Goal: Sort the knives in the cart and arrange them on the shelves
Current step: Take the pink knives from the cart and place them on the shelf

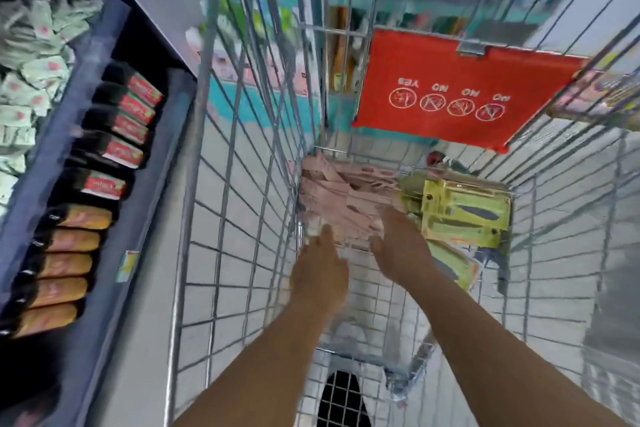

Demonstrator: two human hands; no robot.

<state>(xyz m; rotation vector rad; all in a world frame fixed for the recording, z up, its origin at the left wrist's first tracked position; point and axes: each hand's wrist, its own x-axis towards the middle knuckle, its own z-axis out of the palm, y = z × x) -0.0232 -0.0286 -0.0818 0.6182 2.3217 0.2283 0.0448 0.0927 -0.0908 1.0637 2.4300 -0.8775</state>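
Step in hand, as I read it: the sorting stage, picking the next pack out of the cart (242,218). I've got both hands down inside the basket over the pink knife packs (341,199). My left hand (320,272) has fingers stretched forward, fingertip at the near edge of the pink heap, holding nothing that I can see. My right hand (403,248) lies flat with fingers extended, resting on or just above the pink packs where they meet the yellow-green knife packs (465,213); I can't tell if it's touching. Neither hand is curled round anything.

Next move, my guess: close on one colour group, probably pink since both hands are on it, lift it clear of the wire sides, then swing left to the shelf (104,135).

The knives: all carded retail packs, lying flat and overlapping on the cart floor at the far end. Pink pile on the left against the wire wall, messy, blurred, can't count. Yellow-green ones on the right, dark blade shapes visible on the card, a few stacked, one nearer me under my right wrist. Red flap (460,94) hangs above them. Shelf on the left already holds rows of black-and-red and orange packs (74,265).
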